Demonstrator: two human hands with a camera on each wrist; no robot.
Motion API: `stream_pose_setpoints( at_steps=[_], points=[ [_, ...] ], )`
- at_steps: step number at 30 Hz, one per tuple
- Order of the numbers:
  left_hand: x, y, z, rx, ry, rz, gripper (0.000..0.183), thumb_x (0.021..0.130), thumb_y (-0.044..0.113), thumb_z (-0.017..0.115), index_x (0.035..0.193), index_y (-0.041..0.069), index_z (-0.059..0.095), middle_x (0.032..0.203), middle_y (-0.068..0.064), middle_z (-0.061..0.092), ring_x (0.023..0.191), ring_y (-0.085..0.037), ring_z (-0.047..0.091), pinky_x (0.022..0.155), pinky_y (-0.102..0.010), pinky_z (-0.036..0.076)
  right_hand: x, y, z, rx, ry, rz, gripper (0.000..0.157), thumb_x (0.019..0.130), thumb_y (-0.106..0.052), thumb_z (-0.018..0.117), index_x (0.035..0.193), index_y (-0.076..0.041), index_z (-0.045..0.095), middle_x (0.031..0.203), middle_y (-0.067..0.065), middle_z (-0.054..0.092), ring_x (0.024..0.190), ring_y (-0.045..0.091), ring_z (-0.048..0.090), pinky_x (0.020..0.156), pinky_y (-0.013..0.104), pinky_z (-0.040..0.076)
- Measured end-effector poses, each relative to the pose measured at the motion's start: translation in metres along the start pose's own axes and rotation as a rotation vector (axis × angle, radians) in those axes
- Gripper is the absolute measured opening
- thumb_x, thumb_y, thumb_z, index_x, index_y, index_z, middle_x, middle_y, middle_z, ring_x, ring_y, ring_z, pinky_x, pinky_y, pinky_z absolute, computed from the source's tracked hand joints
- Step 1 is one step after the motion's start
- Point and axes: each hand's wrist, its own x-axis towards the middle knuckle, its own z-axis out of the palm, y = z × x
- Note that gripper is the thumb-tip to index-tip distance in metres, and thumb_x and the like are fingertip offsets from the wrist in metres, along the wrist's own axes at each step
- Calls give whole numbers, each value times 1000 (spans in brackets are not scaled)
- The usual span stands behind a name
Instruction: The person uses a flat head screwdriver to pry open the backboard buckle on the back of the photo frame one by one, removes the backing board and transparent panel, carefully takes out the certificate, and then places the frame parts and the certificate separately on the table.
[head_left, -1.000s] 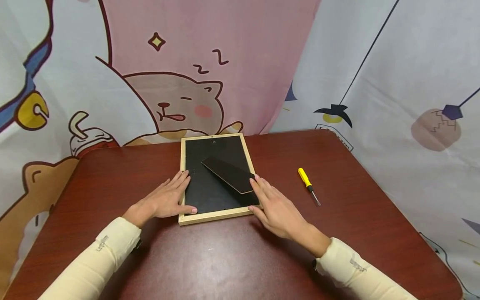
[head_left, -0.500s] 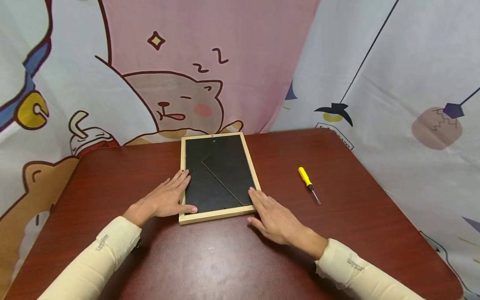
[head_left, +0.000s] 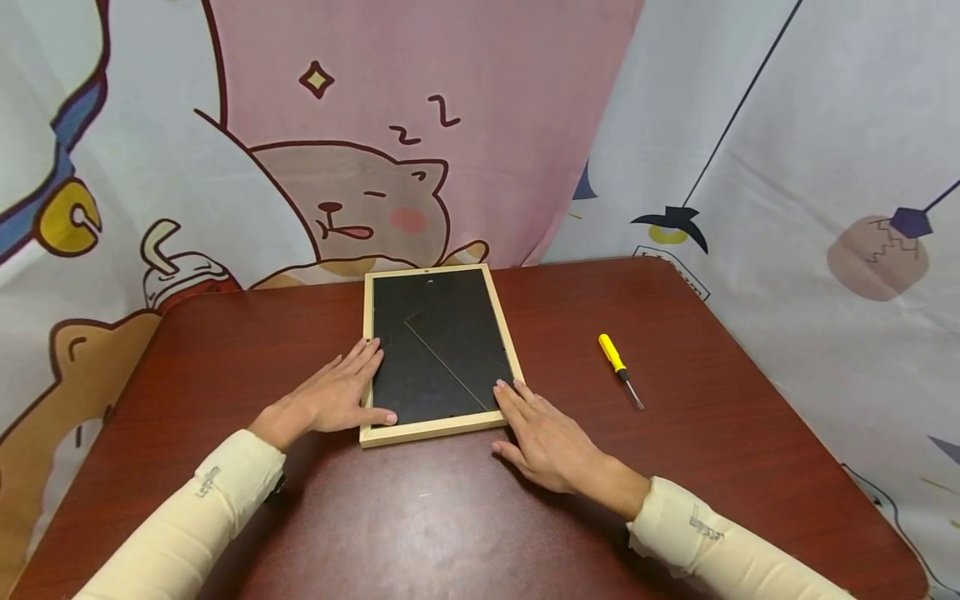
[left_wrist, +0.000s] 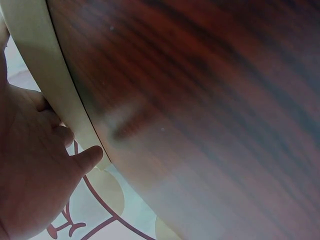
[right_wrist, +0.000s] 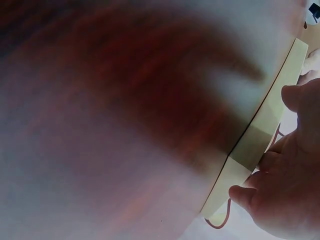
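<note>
A picture frame (head_left: 439, 429) with a pale wood edge lies face down on the table. Its black back panel (head_left: 427, 383) faces up, and the slanted stand flap (head_left: 472, 350) lies flat against it. My left hand (head_left: 330, 396) rests on the frame's left side with straight fingers, the thumb across the near left corner. At the near right corner, the fingertips of my right hand (head_left: 551, 437) touch the rim, while its thumb is off the frame. Both wrist views show the frame's side wall (left_wrist: 55, 75) at table level beside the fingers.
A screwdriver (head_left: 619, 367) with a yellow handle lies on the reddish-brown table (head_left: 442, 517), right of the frame. A printed cartoon curtain (head_left: 525, 125) hangs behind the table's far edge and along its sides.
The stand flap, raised at its near end a second ago, has gone down flat onto the back panel. My right hand has moved slightly nearer, to the corner. The left hand has stayed put.
</note>
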Motion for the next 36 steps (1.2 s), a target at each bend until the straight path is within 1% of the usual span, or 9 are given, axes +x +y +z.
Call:
stream_pose_setpoints(
  at_steps=[4,12,22,25,29,33,36],
  points=[
    [0,0,-1,2,-1,-3,112,80,77,53,154,-1,18,163,-16,4,150,-33,2,115,-58,16,0,0,-1,-1,-9,6,76,98,-49,49,152,1,28,158,14,29,146,32,26,114,45,29],
    [0,0,-1,6,-1,-3,112,80,76,53,154,-1,18,163,-16,5,150,-34,3,115,-59,18,0,1,0,-21,-10,-2,75,98,-48,50,151,0,29,157,13,31,145,32,29,114,45,30],
    [1,1,-1,-12,-5,-2,112,80,75,54,154,0,18,163,-16,4,150,-34,2,114,-59,18,-1,-1,-2,-27,-22,11,76,98,-49,51,152,-1,28,158,12,30,145,31,28,113,46,31],
    [0,0,0,-14,-1,-2,112,81,75,55,154,-1,18,163,-16,4,150,-34,3,114,-60,19,1,-1,-6,-15,-39,16,76,97,-49,51,152,-1,28,158,12,31,145,31,30,113,46,31],
    [0,0,1,-13,-2,-2,112,81,76,54,154,0,17,163,-16,3,150,-34,3,114,-60,19,5,1,-17,9,-48,43,75,97,-50,51,152,-2,30,156,11,33,143,30,34,113,47,31],
    [0,0,1,-19,-1,-8,112,81,75,55,154,0,17,164,-15,3,150,-33,2,113,-61,20,12,6,-28,0,-22,69,73,98,-48,50,151,-2,32,156,12,35,142,30,35,113,48,31],
    [0,0,0,-21,0,-10,111,80,75,55,154,0,18,164,-15,3,150,-33,2,113,-61,19,17,11,-34,-30,11,75,72,98,-48,50,150,-2,34,155,13,36,142,31,36,113,48,31]
  ],
)
